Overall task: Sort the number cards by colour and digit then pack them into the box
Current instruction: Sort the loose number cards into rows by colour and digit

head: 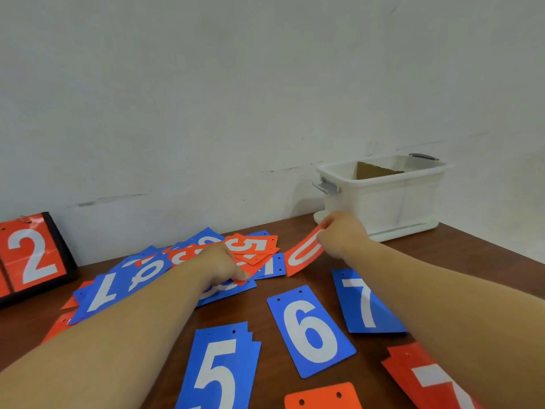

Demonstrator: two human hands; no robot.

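The right hand is up just in front of the white box, finger and thumb pinching the top edge of the red 0 card, which hangs tilted over the table. A cardboard piece stands inside the box. Left of the box sits the mixed pile of red and blue cards, a red 5 card on top. The left hand is on that pile, thumb on a red card's corner. Its fingers are hidden, so a real grip can't be told.

Nearer the person than the box lie the blue 7 card, the blue 6 card, a blue 5 stack and a red 7 stack. Far left of the box, a scoreboard shows a red 2.
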